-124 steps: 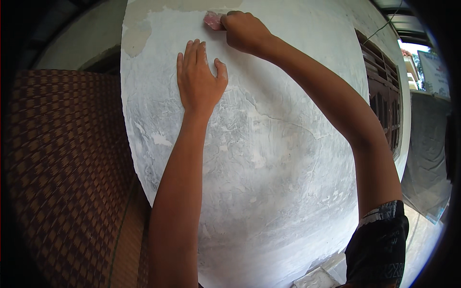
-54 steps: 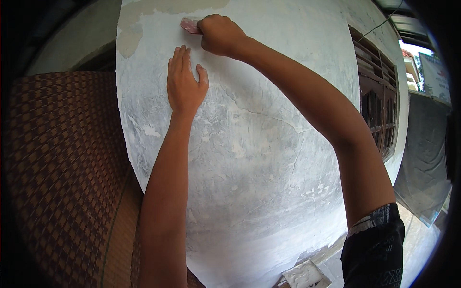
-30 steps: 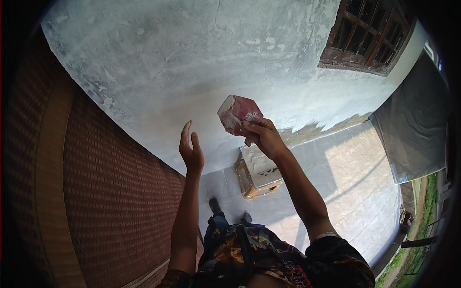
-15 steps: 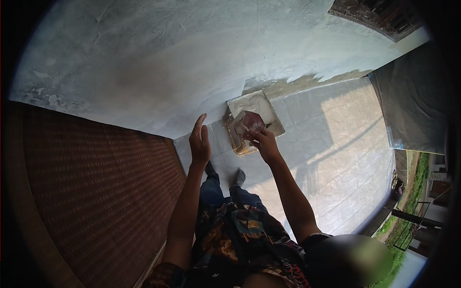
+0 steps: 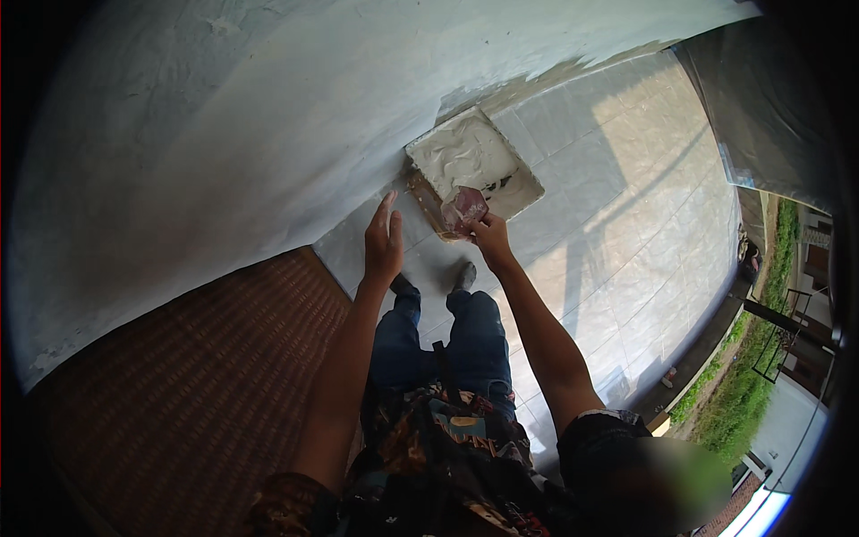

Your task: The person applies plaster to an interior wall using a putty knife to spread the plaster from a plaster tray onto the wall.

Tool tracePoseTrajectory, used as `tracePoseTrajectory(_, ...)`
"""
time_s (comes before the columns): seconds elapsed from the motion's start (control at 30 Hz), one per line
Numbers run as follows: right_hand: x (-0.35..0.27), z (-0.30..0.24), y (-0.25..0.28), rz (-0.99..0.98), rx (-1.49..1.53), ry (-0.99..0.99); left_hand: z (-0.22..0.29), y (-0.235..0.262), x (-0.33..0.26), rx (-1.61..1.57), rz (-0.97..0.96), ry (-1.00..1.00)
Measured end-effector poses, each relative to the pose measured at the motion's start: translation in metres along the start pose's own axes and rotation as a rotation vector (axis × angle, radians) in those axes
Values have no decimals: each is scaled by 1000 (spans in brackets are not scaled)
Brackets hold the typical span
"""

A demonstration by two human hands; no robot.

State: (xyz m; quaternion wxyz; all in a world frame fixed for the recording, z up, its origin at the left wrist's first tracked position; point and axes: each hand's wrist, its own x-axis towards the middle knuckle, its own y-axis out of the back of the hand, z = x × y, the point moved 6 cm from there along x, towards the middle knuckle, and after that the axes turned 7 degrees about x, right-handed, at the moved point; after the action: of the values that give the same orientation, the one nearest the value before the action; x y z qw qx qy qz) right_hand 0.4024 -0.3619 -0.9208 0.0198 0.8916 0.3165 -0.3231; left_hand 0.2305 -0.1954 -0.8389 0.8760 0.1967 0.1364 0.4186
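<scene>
My right hand (image 5: 489, 238) is closed on a flat reddish-brown scraper (image 5: 466, 204) smeared with pale filler. The scraper appears in front of the near edge of a square tray (image 5: 427, 202); whether it touches the tray cannot be told. Soft, off-white filler (image 5: 461, 154) with ridges and swirls spreads across the tray, with a dark patch near its right side. To the left of the tray, my left hand (image 5: 385, 240) is raised with fingers stretched out and nothing in it.
A pale, unevenly coated wall (image 5: 233, 170) rises at the far left. Brown woven panelling (image 5: 206, 358) lies at lower left. Grey tiled-looking flooring (image 5: 582, 161) extends right, partly sunlit. Dark sheeting (image 5: 761, 107) hangs at far right, with grass (image 5: 716, 394) beyond the floor's edge.
The view has tilted, so the tray sits higher and more of my legs shows. Relative to the tray, the scraper has shifted from over its middle toward the near edge.
</scene>
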Motion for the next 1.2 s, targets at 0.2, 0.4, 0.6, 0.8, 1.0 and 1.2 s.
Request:
tracePoseTrajectory(0.2,39,27,25,155,-500,148,-29,-26,9,13,-70,27)
tracePoseTrajectory(0.4,74,39,2,78,-896,374,-75,-42,5,17,-75,79)
tracePoseTrajectory(0.6,95,80,-14,19,-1093,183,-95,-60,0,67,-97,155)
tracePoseTrajectory(0.8,66,91,-30,-70,-1150,336,-97,-59,-1,54,-76,191)
tracePoseTrajectory(1.0,42,83,-36,-372,-785,277,-111,-48,0,110,-52,174)
tracePoseTrajectory(1.2,78,140,21,378,604,-271,-105,-46,0,93,-34,161)
